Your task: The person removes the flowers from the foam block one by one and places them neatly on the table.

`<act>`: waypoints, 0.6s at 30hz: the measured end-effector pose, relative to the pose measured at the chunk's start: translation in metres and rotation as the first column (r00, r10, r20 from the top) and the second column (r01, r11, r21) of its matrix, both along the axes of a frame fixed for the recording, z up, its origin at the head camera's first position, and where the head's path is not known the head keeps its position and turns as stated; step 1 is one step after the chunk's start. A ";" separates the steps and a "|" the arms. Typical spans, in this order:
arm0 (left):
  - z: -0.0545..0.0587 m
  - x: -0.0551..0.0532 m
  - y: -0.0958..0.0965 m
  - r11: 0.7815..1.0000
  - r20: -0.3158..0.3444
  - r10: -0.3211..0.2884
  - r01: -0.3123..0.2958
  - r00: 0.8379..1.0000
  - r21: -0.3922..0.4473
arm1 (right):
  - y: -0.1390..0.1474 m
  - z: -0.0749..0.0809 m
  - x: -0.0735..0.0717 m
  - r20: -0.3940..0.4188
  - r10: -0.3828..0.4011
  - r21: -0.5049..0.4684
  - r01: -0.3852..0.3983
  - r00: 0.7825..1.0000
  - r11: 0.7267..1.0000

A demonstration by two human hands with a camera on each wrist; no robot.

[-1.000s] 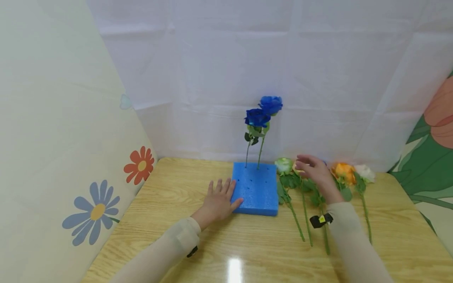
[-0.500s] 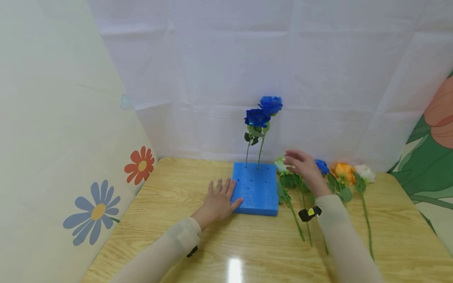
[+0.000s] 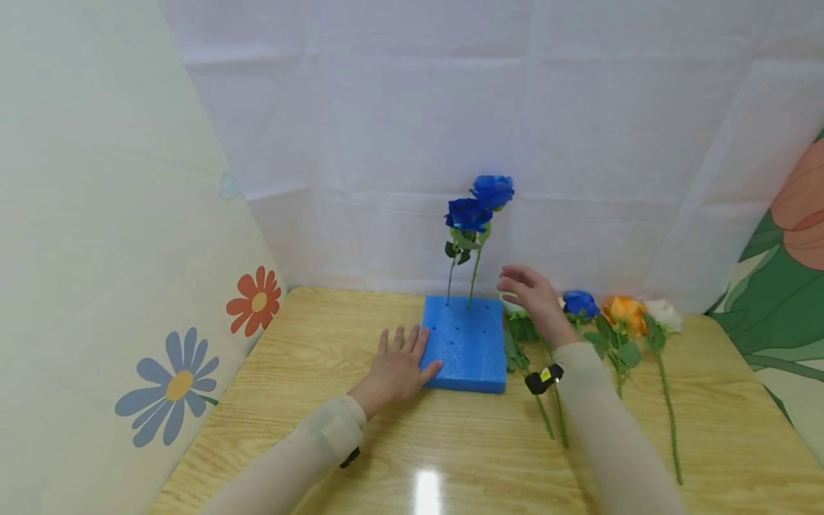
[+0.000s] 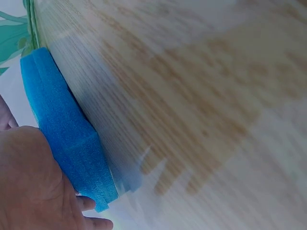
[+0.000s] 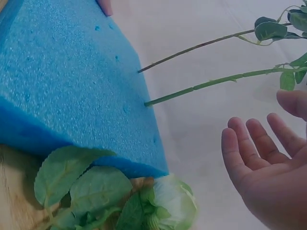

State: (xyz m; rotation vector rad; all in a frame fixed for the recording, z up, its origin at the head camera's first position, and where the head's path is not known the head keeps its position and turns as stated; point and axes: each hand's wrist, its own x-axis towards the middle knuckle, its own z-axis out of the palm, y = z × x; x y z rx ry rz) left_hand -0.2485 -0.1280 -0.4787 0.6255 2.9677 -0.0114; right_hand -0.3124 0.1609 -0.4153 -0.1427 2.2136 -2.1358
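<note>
A blue foam block (image 3: 465, 350) with several small holes lies on the wooden table. Two blue roses (image 3: 468, 214) stand upright in its far edge, their stems (image 5: 211, 86) stuck into the foam. My left hand (image 3: 395, 365) rests with spread fingers on the block's left side; its palm and fingers (image 4: 86, 203) show beside the foam in the left wrist view. Above the pale green rose (image 5: 175, 203) at the block's right, my right hand (image 3: 531, 297) hovers with loosely bent fingers and holds nothing. In the right wrist view its fingertips are a short way from the nearer upright stem.
To the right of the block lie a blue rose (image 3: 581, 304), an orange rose (image 3: 626, 315) and a white rose (image 3: 663, 315), stems toward the front. A white cloth (image 3: 386, 143) hangs behind the table (image 3: 322, 336).
My right hand has moved left, from over the lying roses toward the block and the upright stems, uncovering the lying blue rose. The left hand and the block have stayed in place.
</note>
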 end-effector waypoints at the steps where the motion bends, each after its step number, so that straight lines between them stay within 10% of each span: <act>1: 0.000 0.000 0.000 1.000 0.001 0.001 -0.001 1.000 0.000 | -0.002 0.000 -0.001 -0.002 0.003 -0.003 -0.003 1.000 1.000; 18: 0.002 0.000 0.000 1.000 0.016 0.003 -0.003 1.000 0.005 | -0.026 -0.001 -0.018 -0.023 0.047 0.009 -0.047 0.999 0.999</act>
